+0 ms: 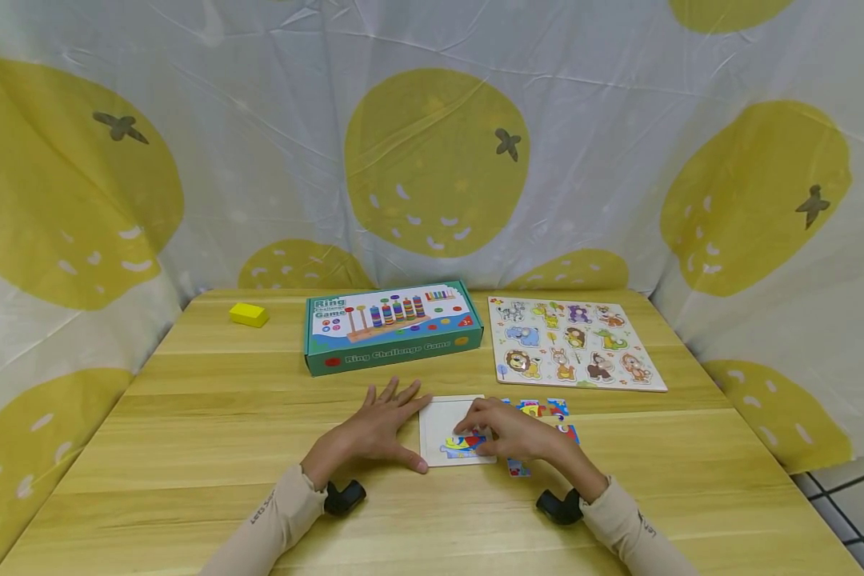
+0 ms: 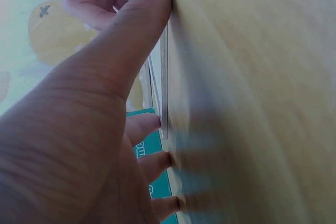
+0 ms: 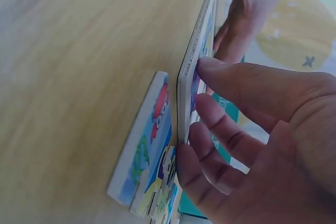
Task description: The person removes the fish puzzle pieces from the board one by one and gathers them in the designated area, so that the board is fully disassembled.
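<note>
In the head view a small white puzzle board (image 1: 438,408) lies on the table, with colourful joined puzzle pieces (image 1: 461,449) in its lower part. My left hand (image 1: 378,428) is spread flat along the board's left side, its thumb and index finger touching the edge. Over the board's right side, my right hand (image 1: 511,432) bends its thumb and fingers round a puzzle piece (image 3: 195,85) in the tray; the fingers partly hide it. Beside the board, loose pieces (image 3: 144,145) lie partly under the right hand, showing red, blue and yellow print.
Behind the hands lies a green Ring Challenge Game box (image 1: 396,352). To its right is an animal peg puzzle (image 1: 576,344), and a yellow block (image 1: 249,314) sits at the far left. A patterned curtain (image 1: 590,160) hangs behind the wooden table (image 1: 187,416).
</note>
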The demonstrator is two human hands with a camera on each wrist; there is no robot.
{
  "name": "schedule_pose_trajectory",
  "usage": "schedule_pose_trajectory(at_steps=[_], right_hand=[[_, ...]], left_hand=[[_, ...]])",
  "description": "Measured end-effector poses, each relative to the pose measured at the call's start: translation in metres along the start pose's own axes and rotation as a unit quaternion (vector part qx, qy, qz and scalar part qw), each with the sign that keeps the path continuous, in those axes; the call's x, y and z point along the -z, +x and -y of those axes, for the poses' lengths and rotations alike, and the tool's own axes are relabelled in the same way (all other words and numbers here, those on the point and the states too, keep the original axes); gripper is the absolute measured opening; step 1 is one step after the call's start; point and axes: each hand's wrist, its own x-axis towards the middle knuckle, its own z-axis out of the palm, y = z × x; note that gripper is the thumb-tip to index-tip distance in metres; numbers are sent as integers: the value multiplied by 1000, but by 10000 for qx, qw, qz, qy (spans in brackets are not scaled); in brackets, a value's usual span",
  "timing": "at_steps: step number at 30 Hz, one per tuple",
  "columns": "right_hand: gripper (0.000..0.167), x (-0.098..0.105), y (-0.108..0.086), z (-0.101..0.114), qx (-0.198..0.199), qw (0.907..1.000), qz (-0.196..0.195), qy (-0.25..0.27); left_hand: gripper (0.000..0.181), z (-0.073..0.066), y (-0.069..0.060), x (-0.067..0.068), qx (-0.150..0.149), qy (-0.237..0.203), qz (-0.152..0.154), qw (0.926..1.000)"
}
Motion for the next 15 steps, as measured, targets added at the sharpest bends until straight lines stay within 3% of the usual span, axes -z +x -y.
schedule_pose_trajectory(at_steps=[15], right_hand=[[24,-1,0,-1,-118,9996,-23,263]], left_hand=[[107,1,1,-1,23,15,13,10000]])
